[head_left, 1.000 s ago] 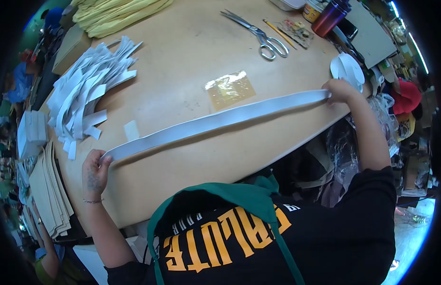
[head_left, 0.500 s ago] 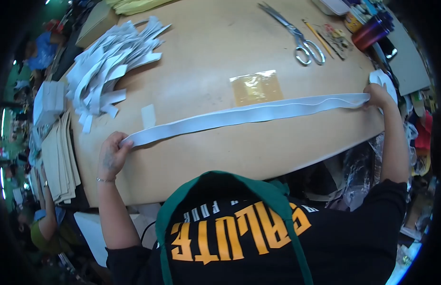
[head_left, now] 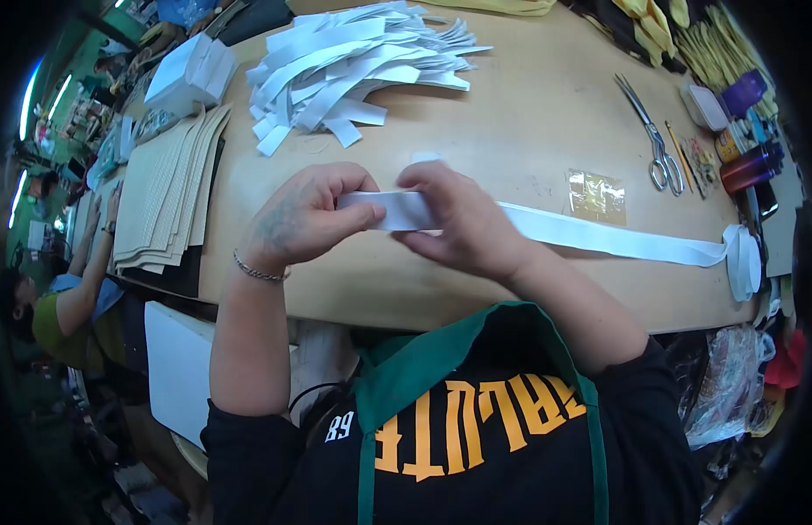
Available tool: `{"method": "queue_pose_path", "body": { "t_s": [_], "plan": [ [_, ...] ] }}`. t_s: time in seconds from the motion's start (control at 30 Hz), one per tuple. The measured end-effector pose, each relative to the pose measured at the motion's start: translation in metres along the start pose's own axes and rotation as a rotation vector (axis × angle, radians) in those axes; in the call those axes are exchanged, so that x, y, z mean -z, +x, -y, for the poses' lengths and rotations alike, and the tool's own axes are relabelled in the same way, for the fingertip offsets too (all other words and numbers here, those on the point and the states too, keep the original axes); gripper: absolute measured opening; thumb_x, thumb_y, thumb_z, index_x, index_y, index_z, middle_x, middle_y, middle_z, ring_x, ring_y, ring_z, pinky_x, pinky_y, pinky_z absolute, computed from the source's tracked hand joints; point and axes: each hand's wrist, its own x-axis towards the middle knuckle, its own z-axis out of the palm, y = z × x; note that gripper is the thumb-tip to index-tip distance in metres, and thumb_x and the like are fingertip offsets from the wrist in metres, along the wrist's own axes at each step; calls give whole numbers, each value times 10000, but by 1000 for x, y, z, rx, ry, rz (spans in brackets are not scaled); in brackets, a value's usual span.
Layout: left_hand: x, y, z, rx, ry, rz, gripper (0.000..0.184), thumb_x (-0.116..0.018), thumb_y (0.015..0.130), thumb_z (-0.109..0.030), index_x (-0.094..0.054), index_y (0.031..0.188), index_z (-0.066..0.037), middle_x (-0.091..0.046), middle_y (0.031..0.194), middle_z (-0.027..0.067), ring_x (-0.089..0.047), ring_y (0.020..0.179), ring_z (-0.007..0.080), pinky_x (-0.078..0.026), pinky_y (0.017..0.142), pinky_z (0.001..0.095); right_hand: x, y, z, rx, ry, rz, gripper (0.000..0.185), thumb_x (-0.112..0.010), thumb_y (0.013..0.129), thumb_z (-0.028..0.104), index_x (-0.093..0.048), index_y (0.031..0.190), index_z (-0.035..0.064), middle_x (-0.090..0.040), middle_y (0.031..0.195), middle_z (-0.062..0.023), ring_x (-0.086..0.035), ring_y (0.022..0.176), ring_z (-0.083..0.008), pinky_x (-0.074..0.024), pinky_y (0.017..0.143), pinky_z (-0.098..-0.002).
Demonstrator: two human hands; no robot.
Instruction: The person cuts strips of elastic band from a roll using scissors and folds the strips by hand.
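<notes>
A wide white elastic band (head_left: 612, 237) stretches across the table from my hands to a loose coil (head_left: 744, 262) at the right edge. My left hand (head_left: 314, 210) pinches the band close to its end, thumb on top. Just beside it, my right hand (head_left: 463, 219) is closed round the same band, fingers above and thumb below, slightly blurred. A small pale piece (head_left: 428, 157) lies behind my right hand, partly hidden by it.
A heap of cut white strips (head_left: 345, 66) lies at the back left, with stacked beige sheets (head_left: 165, 192) at the left edge. Scissors (head_left: 655, 140), a pencil (head_left: 677, 153), a clear yellowish packet (head_left: 597, 197) and a dark tumbler (head_left: 752, 166) are on the right. A co-worker (head_left: 73, 297) sits at left.
My right hand has come from the far right to the middle, beside my left hand. My left hand keeps the band's end. The view has turned, showing the coil at right.
</notes>
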Motion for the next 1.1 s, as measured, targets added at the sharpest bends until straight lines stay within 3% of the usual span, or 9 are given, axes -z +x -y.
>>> {"method": "queue_pose_path", "body": {
  "t_s": [0.03, 0.23, 0.37, 0.43, 0.6, 0.7, 0.77, 0.87, 1.1],
  "plan": [
    [4, 0, 6, -1, -3, -1, 187, -615, 789, -198, -610, 780, -11, -557, 652, 10, -504, 619, 73, -399, 569, 256, 7, -4, -1, -40, -30, 34, 554, -678, 701, 127, -396, 1178, 127, -603, 868, -192, -599, 851, -361, -469, 780, -427],
    [-5, 34, 49, 59, -28, 5, 196, -607, 785, -207, -600, 757, -14, -574, 673, 6, -511, 644, 63, -407, 611, 219, 147, -101, -4, -513, -412, 284, 628, -671, 644, 74, -423, 1218, 126, -601, 867, -155, -607, 828, -295, -480, 777, -385],
    [-37, 63, 56, 89, -21, 41, 212, -613, 771, -228, -601, 755, -16, -576, 664, 17, -510, 622, 76, -404, 587, 232, 255, -205, -28, -688, -633, 126, 488, -658, 566, 8, -556, 1040, 59, -611, 890, -128, -603, 837, -289, -468, 758, -368],
    [-59, 78, 51, 63, -30, 31, 242, -612, 756, -248, -607, 748, -6, -583, 641, 35, -519, 593, 91, -410, 559, 248, 300, -238, -34, -1037, -809, 102, 448, -663, 550, 4, -583, 989, 53, -621, 917, -133, -603, 872, -296, -466, 772, -361],
    [-111, 109, 28, 89, -85, 25, 244, -604, 757, -241, -607, 772, 2, -589, 627, 57, -538, 576, 115, -428, 554, 261, 377, -280, -79, -1204, -1132, 20, 554, -728, 520, 48, -585, 1054, 87, -618, 1009, -134, -582, 966, -312, -453, 854, -380],
    [-115, 113, 25, 150, -39, 56, 240, -597, 763, -235, -610, 781, 4, -602, 635, 69, -560, 585, 125, -444, 567, 261, 352, -253, -89, -935, -1409, 12, 622, -779, 516, 125, -574, 1104, 106, -570, 1154, -117, -533, 1074, -301, -427, 906, -390],
    [-113, 110, 14, 191, 12, 57, 240, -597, 764, -237, -611, 776, 3, -604, 637, 71, -561, 586, 125, -444, 569, 262, 290, -168, -68, -738, -1112, 32, 633, -799, 534, 151, -566, 1121, 121, -499, 1273, -97, -456, 1180, -286, -383, 966, -388],
    [-109, 111, 20, 166, -27, 92, 266, -615, 773, -285, -606, 781, -19, -549, 649, 4, -484, 579, 79, -378, 539, 229, 152, -99, -85, -82, -511, -62, 365, -736, 666, 153, -574, 992, 121, -512, 1250, -89, -441, 1185, -278, -338, 993, -399],
    [-96, 115, 27, 103, -50, 52, 286, -613, 731, -261, -651, 820, 9, -623, 667, 104, -582, 633, 176, -456, 598, 293, 53, -38, -92, 138, -266, -73, 255, -715, 678, 80, -568, 886, 65, -585, 1026, -119, -558, 936, -299, -461, 807, -377]
  ]
}}
